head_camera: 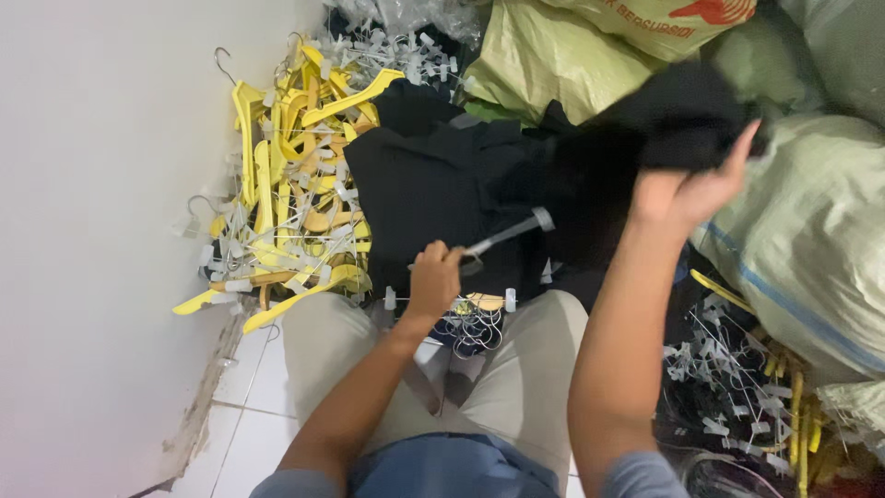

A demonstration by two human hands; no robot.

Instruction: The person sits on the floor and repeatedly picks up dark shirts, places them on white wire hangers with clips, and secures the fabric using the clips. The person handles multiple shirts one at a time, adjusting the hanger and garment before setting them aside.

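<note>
1. The black cloth hides much of the clip hanger; only its grey bar and one clip show.
2. Yellow hangers are piled by the wall at left; sacks crowd the right.
3. The left hand is closed on the clip hanger over the lap.
4. The right hand grips the blurred, lifted cloth, which is dark and crumpled.

White tiled floor, bare patch at lower left of frame. Directly on it: heap of yellow and clear plastic hangers at upper left against the wall; more hangers lower right; bulging woven sacks along the right.
</note>
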